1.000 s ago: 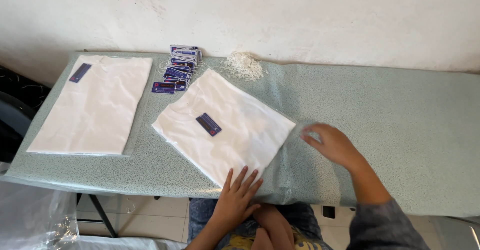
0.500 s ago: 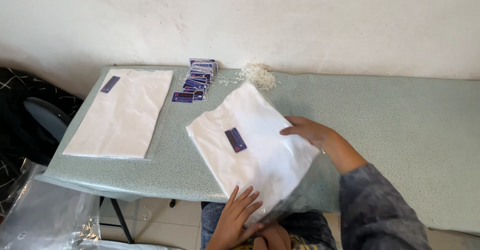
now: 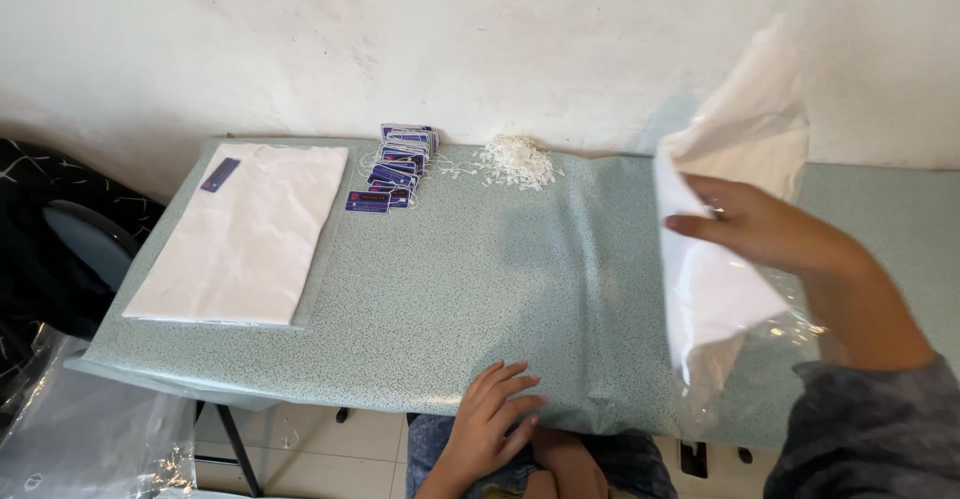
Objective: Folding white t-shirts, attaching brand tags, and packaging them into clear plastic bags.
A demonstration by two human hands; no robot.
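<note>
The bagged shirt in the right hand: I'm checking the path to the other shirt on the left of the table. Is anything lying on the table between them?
Nothing visible lies between the bagged shirt, lifted by the right hand, and the flat shirt; the table is bare there. The tags and strings sit at the far edge, and the left hand at the near edge.

The speckled pale-green tabletop covering [image 3: 480, 279] shows fine dark flecks. The flat folded garment [image 3: 245, 234] in clear film is plain white, its small hang tag [image 3: 220, 174] dark blue. The stack of card tags [image 3: 392, 164] is dark blue with what may be red marks. The loose thread heap [image 3: 515, 161] is white. The bagged cloth [image 3: 725, 219] is white; the sleeve [image 3: 870, 439] mottled grey.
</note>
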